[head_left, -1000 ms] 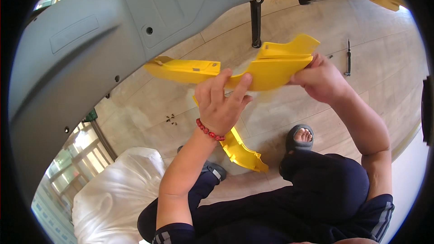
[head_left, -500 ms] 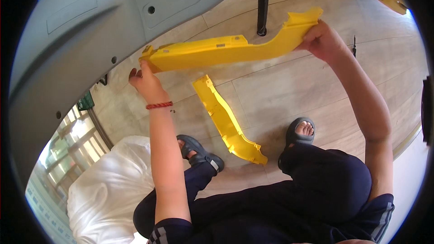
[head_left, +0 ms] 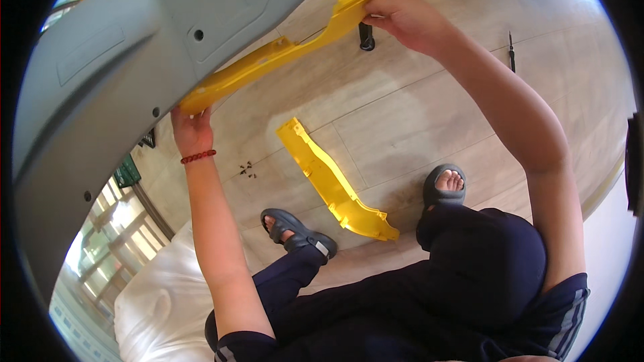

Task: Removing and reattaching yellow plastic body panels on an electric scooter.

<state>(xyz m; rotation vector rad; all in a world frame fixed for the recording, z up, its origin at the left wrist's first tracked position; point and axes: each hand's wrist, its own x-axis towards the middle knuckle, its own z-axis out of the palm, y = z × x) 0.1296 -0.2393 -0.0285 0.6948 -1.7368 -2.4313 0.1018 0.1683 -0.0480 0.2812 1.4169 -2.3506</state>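
A long, curved yellow plastic trim panel (head_left: 258,64) is held at both ends, tilted up to the right along the lower edge of a large grey molded body (head_left: 154,33). My left hand (head_left: 192,131), with a red beaded bracelet at the wrist, grips its left end from below. The fingers of my right hand (head_left: 406,17) are closed round its raised right end. Whether the panel touches the grey body cannot be made out. A second yellow trim panel (head_left: 335,184) lies on the floor between my feet.
Several small screws (head_left: 248,169) are scattered on the wooden floor. A screwdriver (head_left: 512,52) lies at the right. A black post (head_left: 365,35) stands behind the held panel. White sheeting (head_left: 164,295) is bunched at the lower left, near a green box (head_left: 127,173).
Both hands have carried the yellow panel up and left, from open space to the grey body's edge. It is now more steeply tilted. The screws have come into view.
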